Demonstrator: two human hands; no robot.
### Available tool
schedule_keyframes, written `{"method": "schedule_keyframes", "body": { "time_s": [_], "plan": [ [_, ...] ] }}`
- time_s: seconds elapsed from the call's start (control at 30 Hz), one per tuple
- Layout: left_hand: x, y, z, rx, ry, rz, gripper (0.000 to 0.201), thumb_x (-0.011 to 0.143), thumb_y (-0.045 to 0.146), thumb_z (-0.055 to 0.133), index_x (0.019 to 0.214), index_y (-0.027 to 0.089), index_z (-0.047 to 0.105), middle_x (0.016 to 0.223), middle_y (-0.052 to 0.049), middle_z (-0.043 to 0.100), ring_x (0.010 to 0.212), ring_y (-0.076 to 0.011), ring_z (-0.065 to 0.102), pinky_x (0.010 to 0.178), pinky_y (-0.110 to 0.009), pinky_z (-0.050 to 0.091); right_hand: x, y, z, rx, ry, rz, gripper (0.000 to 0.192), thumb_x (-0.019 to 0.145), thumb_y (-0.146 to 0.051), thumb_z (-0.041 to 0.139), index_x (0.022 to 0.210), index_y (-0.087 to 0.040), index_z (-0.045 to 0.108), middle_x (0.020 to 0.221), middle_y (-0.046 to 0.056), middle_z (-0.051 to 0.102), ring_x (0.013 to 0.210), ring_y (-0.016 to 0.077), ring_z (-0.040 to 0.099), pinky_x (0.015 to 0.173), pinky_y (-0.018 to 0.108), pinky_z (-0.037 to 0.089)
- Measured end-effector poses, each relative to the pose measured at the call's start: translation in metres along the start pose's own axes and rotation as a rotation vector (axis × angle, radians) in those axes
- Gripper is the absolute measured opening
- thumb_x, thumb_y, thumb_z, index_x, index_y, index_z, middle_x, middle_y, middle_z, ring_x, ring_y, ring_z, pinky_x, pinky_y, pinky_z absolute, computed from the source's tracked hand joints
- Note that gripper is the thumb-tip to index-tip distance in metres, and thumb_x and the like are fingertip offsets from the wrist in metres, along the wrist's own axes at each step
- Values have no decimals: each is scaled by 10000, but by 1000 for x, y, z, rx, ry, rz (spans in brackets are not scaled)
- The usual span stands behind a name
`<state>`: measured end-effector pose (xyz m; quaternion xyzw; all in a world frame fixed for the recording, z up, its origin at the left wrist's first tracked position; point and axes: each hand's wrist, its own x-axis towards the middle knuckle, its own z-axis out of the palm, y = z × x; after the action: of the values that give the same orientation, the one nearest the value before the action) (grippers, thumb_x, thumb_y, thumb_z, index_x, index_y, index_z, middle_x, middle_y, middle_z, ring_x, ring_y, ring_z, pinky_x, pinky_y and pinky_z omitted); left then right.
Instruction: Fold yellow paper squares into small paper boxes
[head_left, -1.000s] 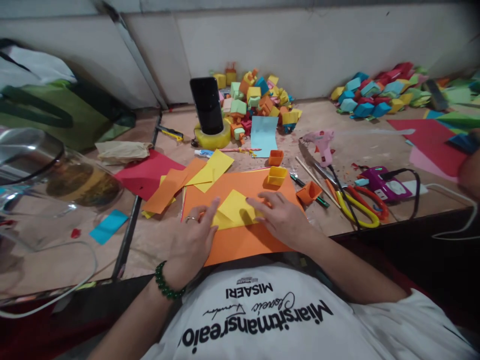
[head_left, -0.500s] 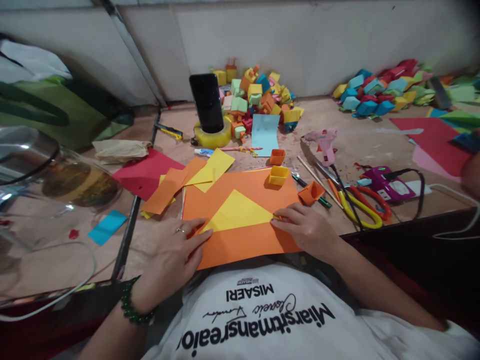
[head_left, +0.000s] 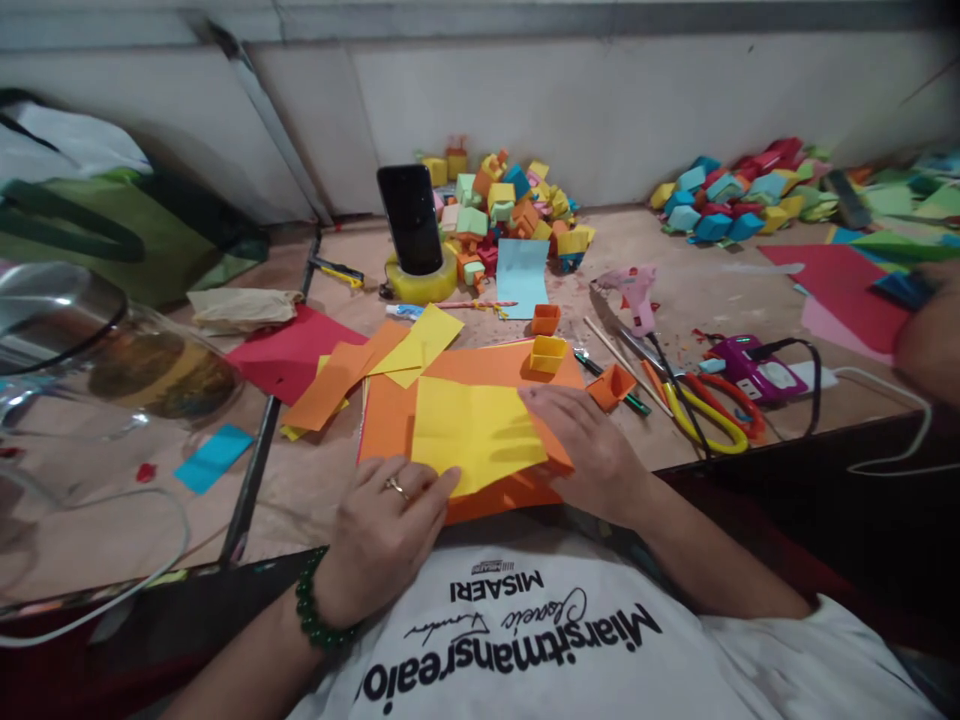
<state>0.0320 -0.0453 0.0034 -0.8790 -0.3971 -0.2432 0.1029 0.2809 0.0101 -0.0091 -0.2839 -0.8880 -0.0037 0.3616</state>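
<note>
A yellow square of paper (head_left: 472, 430), unfolded with faint creases, lies tilted over a larger orange sheet (head_left: 390, 415). My left hand (head_left: 394, 515), wearing a ring and a green bead bracelet, pinches the paper's lower left corner between thumb and fingers. At the paper's right edge is my right hand (head_left: 592, 445), its fingers stretched out and slightly blurred; whether they touch the paper is unclear. Just beyond that hand stand a small yellow paper box (head_left: 547, 354) and an orange paper box (head_left: 545, 319). Another orange paper box (head_left: 611, 386) lies tipped to the right.
A phone (head_left: 410, 220) leans upright in a tape roll (head_left: 421, 283). Piles of folded paper boxes (head_left: 495, 205) line the wall. A pink glue gun (head_left: 637, 298), scissors (head_left: 701, 415) and a purple power adapter (head_left: 761, 370) are at right. A glass jug (head_left: 150, 365) is at left.
The yellow paper was a folded triangle under both hands and is now opened out into a square. My left hand has shifted right and holds its corner; the right hand moved slightly left.
</note>
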Motion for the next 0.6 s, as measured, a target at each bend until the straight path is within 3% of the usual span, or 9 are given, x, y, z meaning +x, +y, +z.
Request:
{"method": "schedule_keyframes", "body": {
  "time_s": [0.13,0.23,0.3,0.37,0.5,0.6],
  "plan": [
    [-2,5,3,0,-63,44,212,861,110,513,997,150,671,761,-55,664,704,-187,551,680,-345,395,-4,2,11,62,-145,-61,375,722,41,451,978,-174,621,904,90,683,887,218,628,742,376,563],
    [-5,-1,7,-71,-161,-9,329,821,90,491,1089,172,663,1018,-99,706,909,-236,599,821,-404,414,-13,5,18,133,-210,-21,390,639,78,420,889,-143,621,966,117,705,878,213,661,669,322,570],
    [-7,-9,11,-145,-229,-56,471,763,40,469,1179,186,635,1129,-100,693,992,-247,602,866,-420,423,-17,5,19,199,-223,43,408,627,78,412,898,-146,619,1018,116,715,923,205,680,699,308,580],
    [-8,-18,16,-223,-277,-110,559,717,-3,436,1204,194,626,1112,-92,705,959,-229,620,836,-398,456,-20,4,18,272,-231,109,398,644,63,423,913,-159,614,1040,104,720,969,195,687,762,306,585],
    [-8,-30,27,-368,-258,-237,515,753,3,412,1177,200,629,979,-67,734,882,-201,652,769,-338,516,-20,3,19,313,-230,250,394,762,-21,488,1113,-175,574,1049,91,720,949,192,703,805,317,585],
    [-6,-31,34,-390,-231,-431,488,844,136,477,1327,194,514,946,-61,726,814,-195,667,714,-312,536,-20,5,27,211,-148,385,473,858,-137,527,1324,-177,451,1027,91,712,812,185,708,714,311,592]
  ]
}}
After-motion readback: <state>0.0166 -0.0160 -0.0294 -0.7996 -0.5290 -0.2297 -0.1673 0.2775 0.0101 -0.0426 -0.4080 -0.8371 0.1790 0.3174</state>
